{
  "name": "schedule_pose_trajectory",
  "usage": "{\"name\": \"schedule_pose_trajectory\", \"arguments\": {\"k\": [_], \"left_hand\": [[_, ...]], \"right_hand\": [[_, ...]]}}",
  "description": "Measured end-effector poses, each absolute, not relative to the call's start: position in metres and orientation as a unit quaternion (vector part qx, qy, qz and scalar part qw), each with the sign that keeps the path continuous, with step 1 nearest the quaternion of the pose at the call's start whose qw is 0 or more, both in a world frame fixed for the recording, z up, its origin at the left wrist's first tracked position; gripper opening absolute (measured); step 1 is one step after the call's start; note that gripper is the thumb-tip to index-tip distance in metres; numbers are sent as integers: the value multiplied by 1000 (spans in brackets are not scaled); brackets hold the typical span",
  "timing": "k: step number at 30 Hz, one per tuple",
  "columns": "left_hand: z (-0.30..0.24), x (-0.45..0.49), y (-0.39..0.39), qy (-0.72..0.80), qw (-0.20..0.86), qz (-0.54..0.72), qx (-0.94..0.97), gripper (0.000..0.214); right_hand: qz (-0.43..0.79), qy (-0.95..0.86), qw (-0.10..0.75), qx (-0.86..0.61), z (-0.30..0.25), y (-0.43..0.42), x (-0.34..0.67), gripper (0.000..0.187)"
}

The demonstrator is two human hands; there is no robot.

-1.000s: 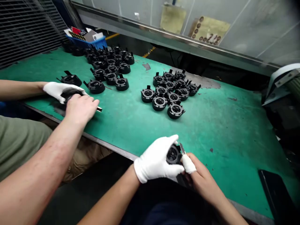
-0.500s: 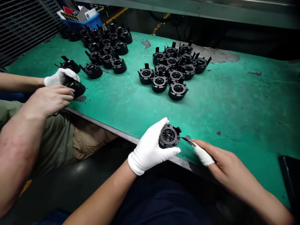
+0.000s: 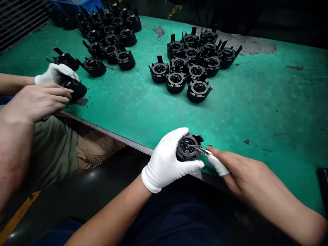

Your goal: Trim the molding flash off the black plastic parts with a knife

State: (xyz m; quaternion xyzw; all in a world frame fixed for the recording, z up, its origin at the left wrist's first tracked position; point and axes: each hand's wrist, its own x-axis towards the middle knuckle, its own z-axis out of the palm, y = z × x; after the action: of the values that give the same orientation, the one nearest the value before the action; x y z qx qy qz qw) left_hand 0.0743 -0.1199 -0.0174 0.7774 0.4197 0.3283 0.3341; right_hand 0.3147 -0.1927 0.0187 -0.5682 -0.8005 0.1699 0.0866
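Note:
My left hand (image 3: 166, 160), in a white glove, is closed around the side of a round black plastic housing (image 3: 183, 152) near the table's front edge. The housing's ribbed, ringed face is turned up, and a short tab sticks out at its far right. My right hand (image 3: 243, 171), bare except for a white cover on the thumb, grips a slim craft knife (image 3: 202, 150). Its pointed metal blade reaches over the face, with the tip at the centre of the rings. The knife's handle is mostly hidden in my fingers.
Several similar black housings (image 3: 175, 80) stand grouped on the green table (image 3: 128, 99), with another cluster (image 3: 110, 39) at the far left. A co-worker's gloved hand (image 3: 57, 72) and bare hand (image 3: 48, 100) hold a housing at left. Behind is a blue bin (image 3: 74, 6).
The knife tip has moved left from the housing's right rim to the centre of its face. My left hand still holds the housing. The view has tilted down slightly.

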Motion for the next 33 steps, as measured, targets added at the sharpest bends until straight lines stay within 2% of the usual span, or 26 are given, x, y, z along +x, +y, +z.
{"name": "schedule_pose_trajectory", "arguments": {"k": [5, 12, 15, 18, 22, 27, 33], "left_hand": [[-18, 75, -121, 413, 321, 346, 779, 89], [-20, 76, -122, 410, 310, 359, 779, 91], [-22, 81, -123, 423, 312, 382, 760, 90], [-21, 88, -135, 448, 330, 417, 719, 85], [-14, 91, -175, 488, 350, 358, 715, 85], [-5, 85, -206, 492, 359, 294, 737, 97], [-5, 80, -142, 458, 381, 326, 734, 109]], "right_hand": [[152, -793, 70, -586, 22, -199, 310, 54], [244, -782, 89, -566, 25, -208, 300, 52], [306, -745, 146, -574, 30, -210, 295, 49], [385, -649, 255, -605, 27, -210, 279, 41], [414, -541, 351, -643, 9, -195, 264, 33], [348, -593, 309, -657, 15, -171, 295, 34], [238, -745, 189, -594, 29, -186, 322, 37]]}}
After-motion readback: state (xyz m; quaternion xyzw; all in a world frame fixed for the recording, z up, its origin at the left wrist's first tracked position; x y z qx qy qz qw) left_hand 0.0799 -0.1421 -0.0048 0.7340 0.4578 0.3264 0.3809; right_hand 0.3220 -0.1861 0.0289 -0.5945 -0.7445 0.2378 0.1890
